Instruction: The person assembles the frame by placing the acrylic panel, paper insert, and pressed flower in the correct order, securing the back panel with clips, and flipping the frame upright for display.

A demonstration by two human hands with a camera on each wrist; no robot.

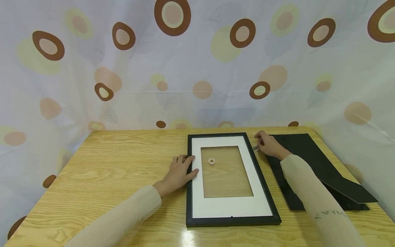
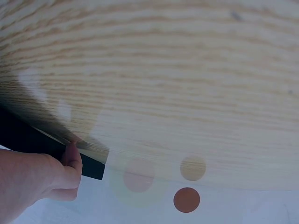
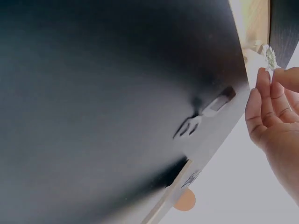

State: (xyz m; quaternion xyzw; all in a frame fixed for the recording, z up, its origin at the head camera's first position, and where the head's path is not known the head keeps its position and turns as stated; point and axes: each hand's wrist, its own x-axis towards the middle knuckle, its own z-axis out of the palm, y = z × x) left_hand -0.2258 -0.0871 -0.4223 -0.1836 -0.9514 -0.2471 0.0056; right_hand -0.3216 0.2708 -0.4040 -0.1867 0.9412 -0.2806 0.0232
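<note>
A black picture frame (image 1: 231, 221) with a white mat (image 1: 228, 207) lies flat on the wooden table. A small white daisy-like flower (image 1: 211, 161) sits inside the mat's opening. My left hand (image 1: 177, 173) rests on the frame's left edge, its thumb and forefinger reaching over the border; the left wrist view shows its fingers touching the black edge (image 2: 91, 168). Just beyond the frame's right side, my right hand (image 1: 269, 144) pinches another small flower (image 3: 270, 57) between thumb and fingertips. The flower's white petals and greenish middle show in the right wrist view.
To the right lies a black backing board (image 1: 296, 144) with a hinged stand flap (image 1: 355, 190), partly under my right forearm. Metal hardware (image 3: 205, 114) shows on the board. A curtain (image 1: 197, 68) with printed circles hangs behind the table (image 1: 123, 161).
</note>
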